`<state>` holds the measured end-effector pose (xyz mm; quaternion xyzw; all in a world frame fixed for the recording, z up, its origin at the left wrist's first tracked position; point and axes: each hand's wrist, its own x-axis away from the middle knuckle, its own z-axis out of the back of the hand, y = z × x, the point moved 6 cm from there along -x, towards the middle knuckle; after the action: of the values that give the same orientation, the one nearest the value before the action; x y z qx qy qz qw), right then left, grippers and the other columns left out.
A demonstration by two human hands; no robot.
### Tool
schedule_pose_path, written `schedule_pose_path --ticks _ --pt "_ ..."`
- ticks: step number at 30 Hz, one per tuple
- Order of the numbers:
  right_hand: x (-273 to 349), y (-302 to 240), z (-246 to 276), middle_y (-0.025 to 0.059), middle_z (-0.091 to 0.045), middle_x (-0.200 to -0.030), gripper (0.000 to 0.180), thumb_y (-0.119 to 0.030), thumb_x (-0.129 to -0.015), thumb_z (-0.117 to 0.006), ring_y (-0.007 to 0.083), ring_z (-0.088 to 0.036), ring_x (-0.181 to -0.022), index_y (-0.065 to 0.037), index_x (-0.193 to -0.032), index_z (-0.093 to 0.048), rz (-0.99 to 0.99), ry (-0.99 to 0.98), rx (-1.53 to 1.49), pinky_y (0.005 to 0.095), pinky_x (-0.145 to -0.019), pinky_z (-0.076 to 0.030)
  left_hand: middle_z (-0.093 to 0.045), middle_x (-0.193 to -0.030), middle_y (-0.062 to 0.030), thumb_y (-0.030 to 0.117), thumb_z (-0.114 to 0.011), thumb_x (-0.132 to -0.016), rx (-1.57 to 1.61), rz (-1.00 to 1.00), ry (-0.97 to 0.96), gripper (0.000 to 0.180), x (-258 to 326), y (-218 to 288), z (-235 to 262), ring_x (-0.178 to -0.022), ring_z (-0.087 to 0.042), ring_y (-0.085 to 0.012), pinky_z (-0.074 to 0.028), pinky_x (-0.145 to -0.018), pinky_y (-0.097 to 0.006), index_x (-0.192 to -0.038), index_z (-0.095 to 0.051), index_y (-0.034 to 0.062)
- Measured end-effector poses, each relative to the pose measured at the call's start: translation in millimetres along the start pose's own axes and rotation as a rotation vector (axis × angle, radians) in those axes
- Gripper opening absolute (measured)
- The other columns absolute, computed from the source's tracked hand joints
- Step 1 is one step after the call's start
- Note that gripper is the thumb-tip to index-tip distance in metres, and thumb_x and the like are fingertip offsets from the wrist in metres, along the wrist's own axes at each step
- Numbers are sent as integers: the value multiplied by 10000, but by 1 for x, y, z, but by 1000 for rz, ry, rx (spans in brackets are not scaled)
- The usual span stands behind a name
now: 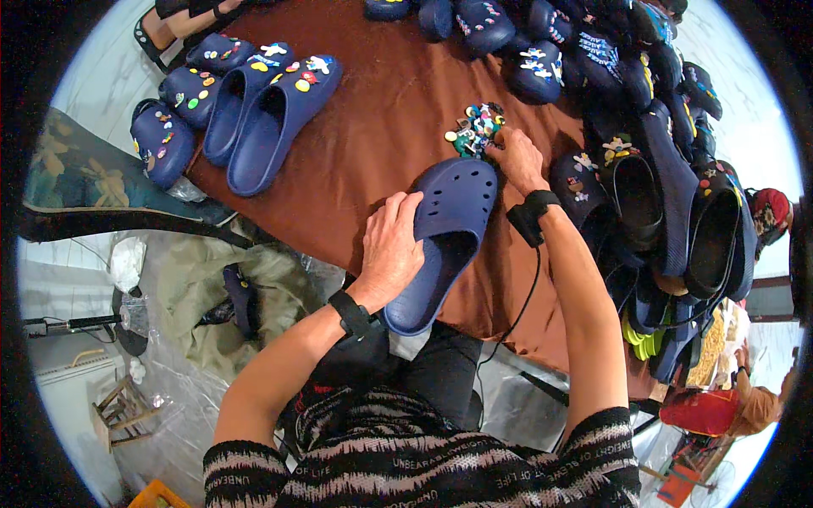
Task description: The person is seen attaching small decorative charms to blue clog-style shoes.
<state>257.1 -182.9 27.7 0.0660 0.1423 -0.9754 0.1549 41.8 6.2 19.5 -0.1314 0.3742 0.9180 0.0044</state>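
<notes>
A navy blue clog (458, 196) with holes in its upper lies in front of me, toe pointing away, heel over the table's near edge. Bare of charms, it is gripped along its left side by my left hand (392, 245), the fingertips curled over the edge of the upper. Just beyond the toe sits a small heap of colourful shoe charms (475, 127). My right hand (517, 159) reaches to the right side of this heap, its thumb and fingers bent together in a pinch. Whatever they pinch is too small to make out.
A brown cloth (364, 127) covers the table. Several charm-decorated navy clogs (292, 110) stand at the left, and a big pile of clogs (656, 182) fills the right side. A chair back (102, 182) touches the left side. Another person (728, 411) is at the far right.
</notes>
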Motion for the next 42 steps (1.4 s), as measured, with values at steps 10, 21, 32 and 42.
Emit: schedule_pose_path --ticks 10,21,32,42 --pt "-16 27 -4 179 -701 -944 275 -239 -817 -745 394 -679 -912 -60 -1017 -683 -54 100 -422 471 -786 -518 -474 -1379 -180 -35 -705 -747 11 -23 2 701 -2 4 -1 -1277 -476 -401 -408 -1057 -477 -1390 -454 88" --pt "49 27 7 -41 -608 -790 147 -195 -944 -694 60 -550 -654 -86 -1040 -678 -314 -339 -1267 207 -597 -457 -485 -1340 -186 -27 -710 -729 -15 -63 32 681 -2 3 0 -1252 -487 -397 -407 -1048 -482 -1361 -468 49" --pt "64 -9 31 -3 -667 -913 176 -167 -937 -678 108 -586 -880 1 -984 -694 47 -407 -844 274 -832 -472 -494 -1334 -192 -21 -705 -730 -3 -55 32 668 -2 2 -1 -1245 -491 -406 -411 -1042 -487 -1353 -474 47" --pt "50 -28 41 18 -607 -805 136 -117 -919 -684 114 -540 -802 16 -929 -658 309 -470 -552 301 -729 -449 -475 -1387 -194 -44 -675 -757 23 -19 3 674 -3 0 -1 -1294 -470 -411 -402 -1070 -481 -1382 -466 93"
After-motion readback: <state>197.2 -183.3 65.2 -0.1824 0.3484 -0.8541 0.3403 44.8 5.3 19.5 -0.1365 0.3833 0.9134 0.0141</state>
